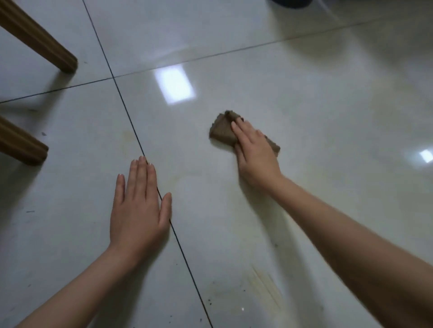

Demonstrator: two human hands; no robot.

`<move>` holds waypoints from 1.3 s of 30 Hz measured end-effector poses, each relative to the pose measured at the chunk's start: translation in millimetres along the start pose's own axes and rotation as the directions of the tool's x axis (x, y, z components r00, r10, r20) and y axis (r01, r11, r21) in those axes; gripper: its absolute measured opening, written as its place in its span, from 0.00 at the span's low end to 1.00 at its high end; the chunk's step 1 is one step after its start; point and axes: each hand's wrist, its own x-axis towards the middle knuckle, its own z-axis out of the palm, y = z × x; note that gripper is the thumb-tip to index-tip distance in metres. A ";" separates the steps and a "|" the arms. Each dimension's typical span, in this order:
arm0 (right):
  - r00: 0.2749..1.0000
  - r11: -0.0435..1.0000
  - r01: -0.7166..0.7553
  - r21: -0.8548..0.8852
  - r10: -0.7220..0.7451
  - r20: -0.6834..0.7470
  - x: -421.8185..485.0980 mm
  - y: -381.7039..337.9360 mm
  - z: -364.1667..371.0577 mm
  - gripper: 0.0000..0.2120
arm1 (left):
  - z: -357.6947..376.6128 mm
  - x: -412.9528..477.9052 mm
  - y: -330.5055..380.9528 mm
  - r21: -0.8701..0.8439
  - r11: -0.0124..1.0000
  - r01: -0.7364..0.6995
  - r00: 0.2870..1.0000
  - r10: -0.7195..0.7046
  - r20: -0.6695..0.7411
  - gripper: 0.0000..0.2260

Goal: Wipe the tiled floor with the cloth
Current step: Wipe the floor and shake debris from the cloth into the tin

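Two bare hands were down on the tiled floor (pixel 304 93), both flat. Left hand (pixel 138 206) lay palm-down w/ fingers straight & close together, thumb out to the side. It held nothing, just rested on the tile across a dark grout line (pixel 127 117). Right hand (pixel 255 154) was further fwd & to the right, well apart from the left. Its fingers were straight & together, pressing down on the cloth (pixel 222 131). No curl round it visible, tho the thumb was hidden. Cloth sat pinned under that hand on the big tile right of the grout line, sticking out left of the fingers & a bit on the hand's right side.

Cloth: small, brown, bunched, coarse-looking, w/ a zigzag edge. Tiles: large, pale, glossy, w/ thin dark joints crossing at upper left. The gloss gave a bright rectangular reflection (pixel 175 86) beyond the cloth & a smaller one at far right. Yellowish streaks (pixel 267 288) & dark specks marked the tile near the bottom, btwn the forearms. Two wooden legs (pixel 42 39) w/ ribbed sides stood at left, well apart from the hands. Dark rounded obj. (pixel 290 2) at top edge was mostly cut off; couldn't tell what it was.
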 end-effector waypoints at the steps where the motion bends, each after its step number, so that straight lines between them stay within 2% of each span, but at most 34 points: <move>1: 1.000 1.000 0.011 -0.002 -0.011 -0.022 -29.1 -6.2 6.4 0.25 | 1.1 -0.7 -0.5 0.003 1.000 0.002 1.000 -0.002 -0.004 0.33; 4: 0.974 0.975 0.207 0.076 -0.212 0.079 -154.9 -30.6 7.8 0.28 | 2.4 -1.9 0.0 0.007 1.000 0.000 1.000 0.000 -0.010 0.33; 7: 0.811 0.859 0.505 0.079 -0.504 0.298 -219.1 -19.3 -12.4 0.23 | 2.1 -3.0 0.1 0.010 1.000 -0.003 1.000 0.003 -0.005 0.32; 8: 0.748 0.818 0.568 0.095 -0.561 0.354 -206.4 -12.6 -19.4 0.23 | 2.0 -2.8 0.5 0.009 1.000 -0.004 1.000 0.004 -0.010 0.32; 9: 0.724 0.806 0.574 0.143 -0.581 0.371 -186.0 -6.9 -23.2 0.23 | 1.6 -2.7 1.2 0.009 1.000 -0.004 1.000 0.004 -0.012 0.32; 10: 0.767 0.830 0.524 0.192 -0.558 0.318 -161.5 -2.8 -26.2 0.21 | 1.2 -2.7 1.8 0.010 1.000 -0.005 1.000 0.005 -0.012 0.32; 11: 0.849 0.886 0.412 0.212 -0.458 0.262 -133.8 5.8 -28.6 0.17 | 1.1 -2.7 1.9 0.008 1.000 -0.005 1.000 0.006 -0.011 0.32; 13: 0.980 0.976 0.145 0.162 -0.164 0.111 -64.6 35.0 -40.6 0.14 | 1.9 -2.4 0.9 0.007 1.000 -0.005 1.000 0.005 -0.016 0.31; 14: 0.998 0.987 0.002 0.161 -0.011 0.056 -30.9 49.1 -48.3 0.16 | 2.7 -2.2 0.5 0.012 1.000 -0.009 1.000 0.009 -0.018 0.31; 16: 0.982 0.976 -0.177 0.129 0.184 -0.042 22.3 74.2 -60.4 0.21 | 4.5 -2.5 0.0 0.023 1.000 -0.014 1.000 0.015 -0.023 0.31; 18: 0.929 0.927 -0.349 0.135 0.362 -0.079 53.3 83.4 -54.1 0.23 | 6.3 -2.1 -1.5 0.032 0.999 -0.012 0.999 0.013 -0.035 0.31; 20: 0.914 0.915 -0.366 0.170 0.388 -0.120 57.4 53.5 -30.4 0.23 | 7.6 -1.4 -2.7 0.041 0.999 -0.012 0.999 0.013 -0.036 0.31; 22: 0.964 0.953 -0.223 0.204 0.247 -0.102 27.8 0.7 -1.0 0.21 | 7.5 -0.8 -3.4 0.047 0.999 -0.015 0.999 0.016 -0.036 0.31; 24: 0.999 0.974 0.023 0.225 -0.015 -0.038 -32.8 -49.6 17.7 0.20 | 5.7 -0.5 -2.5 0.047 0.999 -0.016 0.999 0.018 -0.031 0.31; 25: 0.987 0.961 0.153 0.232 -0.160 0.013 -65.6 -66.8 21.2 0.21 | 4.3 -0.3 -2.3 0.048 0.998 -0.027 0.999 0.028 -0.027 0.31; 27: 0.904 0.913 0.300 0.278 -0.365 0.222 -115.6 -75.2 6.9 0.24 | 1.6 -0.8 -2.3 0.055 0.998 -0.042 0.999 0.043 -0.021 0.30; 28: 0.859 0.892 0.340 0.298 -0.424 0.288 -126.1 -66.1 -2.7 0.26 | 0.7 -1.4 -2.1 0.059 0.998 -0.038 0.999 0.039 -0.015 0.30; 29: 0.845 0.887 0.349 0.302 -0.437 0.309 -124.3 -51.0 -15.9 0.26 | 0.1 -2.0 -1.9 0.060 0.998 -0.024 1.000 0.024 -0.010 0.30; 30: 0.875 0.913 0.287 0.291 -0.373 0.307 -113.9 -35.3 -29.1 0.25 | -0.1 -1.9 -1.2 0.057 0.998 -0.012 1.000 0.012 -0.008 0.30; 32: 0.977 0.974 0.019 0.226 -0.067 0.204 -75.9 6.7 -54.2 0.21 | 0.9 -1.2 0.2 0.051 0.999 -0.010 1.000 0.010 -0.006 0.30; 34: 0.983 0.969 -0.179 0.172 0.170 0.063 -35.7 55.7 -77.1 0.20 | 1.1 -0.9 0.3 0.051 0.999 -0.012 1.000 0.012 -0.010 0.30; 37: 0.948 0.941 -0.316 0.119 0.318 -0.006 -32.6 83.9 -69.4 0.25 | 2.6 -1.1 -0.5 0.047 0.999 -0.020 1.000 0.021 -0.019 0.30; 39: 0.950 0.947 -0.303 0.111 0.309 -0.045 -65.1 57.9 -41.9 0.26 | 6.5 -0.9 -2.7 0.049 0.999 -0.019 0.999 0.020 -0.040 0.30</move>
